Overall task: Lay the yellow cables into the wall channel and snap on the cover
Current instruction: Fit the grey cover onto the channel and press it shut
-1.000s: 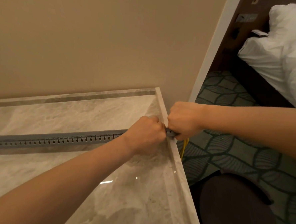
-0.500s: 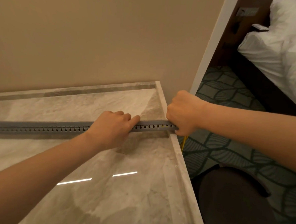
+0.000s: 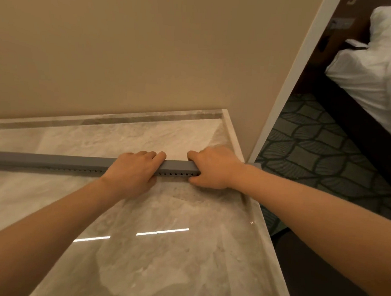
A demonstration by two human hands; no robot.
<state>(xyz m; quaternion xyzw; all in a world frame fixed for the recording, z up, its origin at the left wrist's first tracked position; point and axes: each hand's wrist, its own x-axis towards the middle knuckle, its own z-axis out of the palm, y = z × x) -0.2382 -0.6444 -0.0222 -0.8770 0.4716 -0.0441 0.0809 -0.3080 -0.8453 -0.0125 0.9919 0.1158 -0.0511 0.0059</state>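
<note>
Seemingly stiff and light, the grey cable channel (image 3: 74,161) sits clamped in left hand (image 3: 132,170) and right hand (image 3: 212,168) fingers (image 3: 159,156); press between them.

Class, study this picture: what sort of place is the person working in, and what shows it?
Probably a hotel room: a bed with white bedding, leaf-patterned carpet, and a polished marble-look counter against a beige wall.
</note>
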